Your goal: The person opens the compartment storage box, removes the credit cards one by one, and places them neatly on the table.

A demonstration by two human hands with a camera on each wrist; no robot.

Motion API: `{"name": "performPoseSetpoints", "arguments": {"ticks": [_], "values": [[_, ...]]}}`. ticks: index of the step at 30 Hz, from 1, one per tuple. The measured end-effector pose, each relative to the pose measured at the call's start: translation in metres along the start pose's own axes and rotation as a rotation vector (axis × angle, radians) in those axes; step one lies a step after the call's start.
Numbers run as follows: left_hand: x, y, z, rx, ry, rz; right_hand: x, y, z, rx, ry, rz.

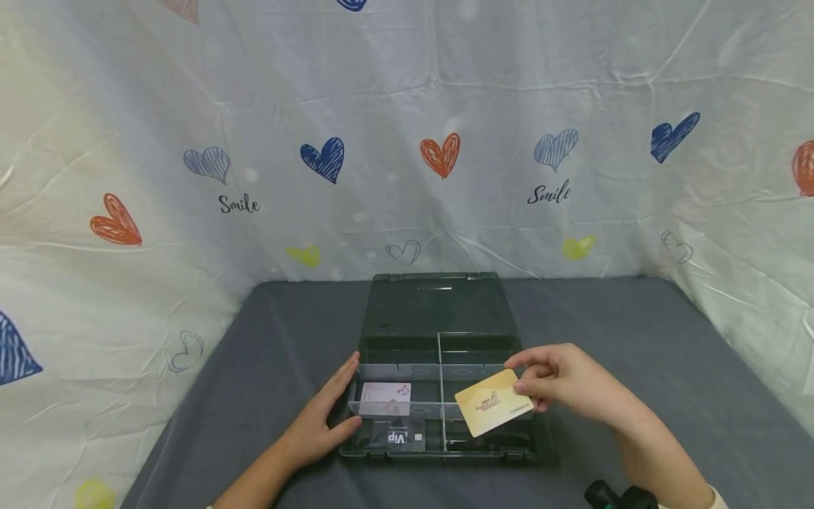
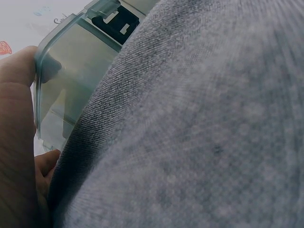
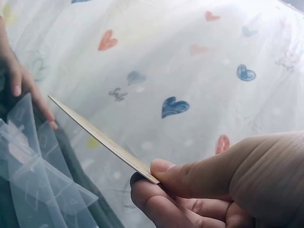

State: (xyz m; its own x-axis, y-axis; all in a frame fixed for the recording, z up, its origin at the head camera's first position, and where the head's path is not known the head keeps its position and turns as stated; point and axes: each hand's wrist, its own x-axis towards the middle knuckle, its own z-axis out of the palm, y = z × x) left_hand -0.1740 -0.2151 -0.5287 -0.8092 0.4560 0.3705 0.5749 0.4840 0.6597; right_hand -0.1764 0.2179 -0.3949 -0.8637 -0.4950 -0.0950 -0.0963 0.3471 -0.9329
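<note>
A dark translucent plastic box [image 1: 439, 454] stands on the table, its lid [image 1: 439, 307] raised at the back and clear dividers splitting the inside into compartments. My right hand [image 1: 566, 382] pinches a yellow card [image 1: 492, 406] by its right edge, thumb in front, tilted over the right-hand compartments. In the right wrist view the card [image 3: 102, 137] shows nearly edge-on between thumb and fingers. My left hand [image 1: 318, 428] rests along the box's left side with extended fingers, thumb near the front corner. A white card with pink print [image 1: 384, 392] and a black VIP card [image 1: 397, 437] lie in left-hand compartments.
A grey cloth [image 1: 305, 318] covers the table under the box. Behind and at both sides hangs a white curtain [image 1: 381, 92] with printed hearts. A black device [image 1: 620, 496] shows by the right forearm. Grey fabric [image 2: 199, 133] fills much of the left wrist view.
</note>
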Motion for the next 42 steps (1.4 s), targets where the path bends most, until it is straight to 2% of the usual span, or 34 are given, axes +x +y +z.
{"name": "performPoseSetpoints", "arguments": {"ticks": [9, 14, 22, 33, 42], "values": [[0.0, 0.001, 0.0, -0.005, 0.008, -0.018, -0.012, -0.003, -0.025, -0.007, 0.037, 0.017], [0.001, 0.002, 0.0, 0.007, 0.022, -0.007, -0.02, 0.001, -0.043, 0.006, 0.058, 0.025], [0.001, 0.003, 0.0, 0.003, 0.003, -0.028, -0.029, 0.015, -0.071, 0.008, 0.096, 0.008], [0.0, 0.005, 0.001, -0.01, 0.026, -0.007, -0.04, 0.033, -0.098, -0.039, 0.222, 0.069], [0.001, 0.003, 0.001, -0.006, 0.031, 0.006, -0.049, 0.062, -0.128, 0.025, 0.28, 0.112]]}}
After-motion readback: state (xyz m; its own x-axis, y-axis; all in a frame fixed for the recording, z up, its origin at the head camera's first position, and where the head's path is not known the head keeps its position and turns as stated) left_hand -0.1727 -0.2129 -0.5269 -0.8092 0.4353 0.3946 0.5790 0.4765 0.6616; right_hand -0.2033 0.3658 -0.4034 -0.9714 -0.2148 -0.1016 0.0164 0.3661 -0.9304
